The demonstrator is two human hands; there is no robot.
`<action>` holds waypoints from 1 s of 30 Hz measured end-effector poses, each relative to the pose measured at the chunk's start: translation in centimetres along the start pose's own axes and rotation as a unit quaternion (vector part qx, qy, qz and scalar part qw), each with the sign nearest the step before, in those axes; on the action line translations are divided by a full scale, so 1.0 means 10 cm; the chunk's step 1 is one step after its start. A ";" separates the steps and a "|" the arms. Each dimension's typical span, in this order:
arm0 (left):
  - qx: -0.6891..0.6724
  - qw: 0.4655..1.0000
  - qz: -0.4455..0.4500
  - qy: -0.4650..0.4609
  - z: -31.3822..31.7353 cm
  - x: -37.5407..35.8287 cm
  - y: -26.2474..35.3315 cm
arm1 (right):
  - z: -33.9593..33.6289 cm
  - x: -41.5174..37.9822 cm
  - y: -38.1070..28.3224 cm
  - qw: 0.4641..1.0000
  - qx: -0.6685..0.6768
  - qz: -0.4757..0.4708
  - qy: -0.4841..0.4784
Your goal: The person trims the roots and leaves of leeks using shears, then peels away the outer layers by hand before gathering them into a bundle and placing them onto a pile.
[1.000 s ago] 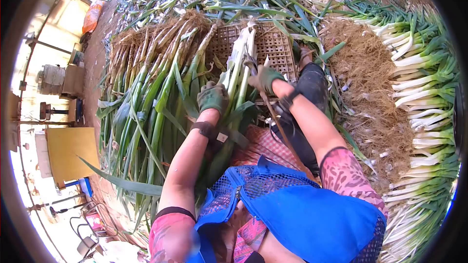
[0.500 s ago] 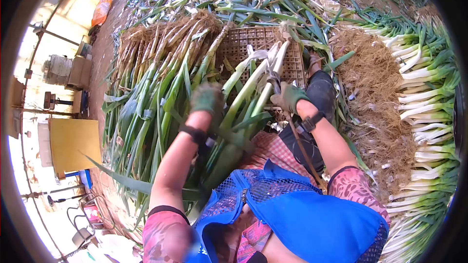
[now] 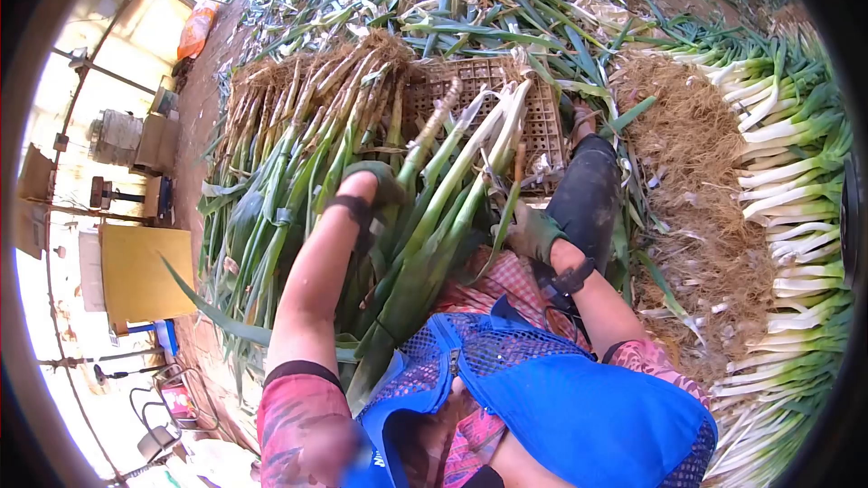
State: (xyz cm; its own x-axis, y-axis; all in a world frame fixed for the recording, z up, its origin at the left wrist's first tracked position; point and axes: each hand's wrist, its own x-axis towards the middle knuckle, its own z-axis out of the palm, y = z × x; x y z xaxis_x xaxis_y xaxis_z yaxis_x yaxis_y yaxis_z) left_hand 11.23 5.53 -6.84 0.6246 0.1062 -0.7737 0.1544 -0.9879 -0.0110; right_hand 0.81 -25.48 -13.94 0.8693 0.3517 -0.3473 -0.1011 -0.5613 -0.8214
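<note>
My left hand (image 3: 384,184), in a green glove, is closed around a leek (image 3: 434,126) at the edge of the pile of uncleaned leeks (image 3: 298,145). That leek's root end points away from me, up over the crate. My right hand (image 3: 535,232), also gloved, is curled low beside my knee; what lies inside it is hidden. A thin leek with a brownish stem (image 3: 520,163) runs down close to its fingers. Between my hands, several paler leeks (image 3: 470,163) slant across my lap, white ends on the crate, green leaves toward me.
A brown plastic crate (image 3: 545,131) stands in front of me. On the right lie heaped roots (image 3: 683,154) and a long row of white-stemmed leeks (image 3: 782,262). Leaf scraps (image 3: 434,0) cover the ground beyond. A yellow board (image 3: 145,271) and boxes stand left.
The leek by my left hand has come away from the pile and shifted right and nearer. My right hand has dropped lower, away from the pale stems; the stick-like tool it held no longer shows.
</note>
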 end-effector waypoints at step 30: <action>0.063 0.969 0.068 0.228 0.33 -0.45 0.74 | -0.17 0.81 -0.41 0.972 0.214 0.093 0.012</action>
State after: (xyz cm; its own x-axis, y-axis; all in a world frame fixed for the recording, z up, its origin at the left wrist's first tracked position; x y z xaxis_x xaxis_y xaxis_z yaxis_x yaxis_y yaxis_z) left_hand 7.07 -2.65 -5.52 0.9102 -0.0156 -0.4139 -0.0302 -0.9991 -0.0288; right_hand 9.10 -21.61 -12.59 0.8266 0.2537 -0.5024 -0.4462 -0.2485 -0.8597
